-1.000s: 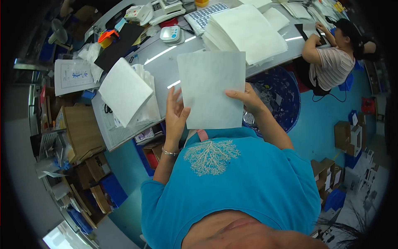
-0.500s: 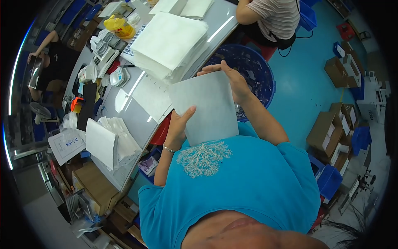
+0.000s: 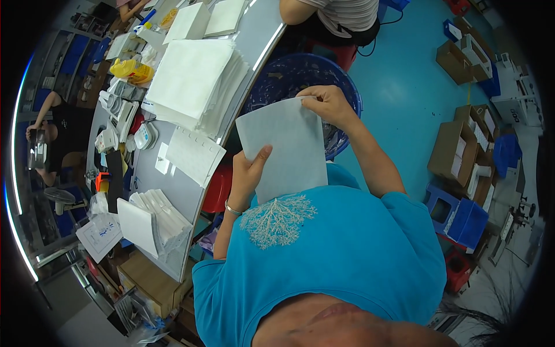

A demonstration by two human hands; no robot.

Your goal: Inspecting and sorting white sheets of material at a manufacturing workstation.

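Observation:
A pale grey-white sheet (image 3: 283,144) is held up in front of my chest, its lower edge by the printed tree on my blue shirt. My left hand (image 3: 247,176) grips its left side, thumb lying on the face and fingers behind. At the top right corner my right hand (image 3: 330,106) pinches the edge between thumb and curled fingers. To the left, on the table, lies a thick stack of white sheets (image 3: 185,81). Beside it is a white sheet with a row of small marks (image 3: 195,155).
A big blue tub (image 3: 354,95) stands on the floor behind the sheet. Folded white sheets (image 3: 139,225) lie at the table's near end. A seated person in a striped top (image 3: 352,20) is beyond the tub. Open cardboard boxes (image 3: 451,144) stand at right.
My right hand has gone from open, fingers stretched behind the sheet, to a pinch on its top right corner. The view has shifted, moving the table leftward.

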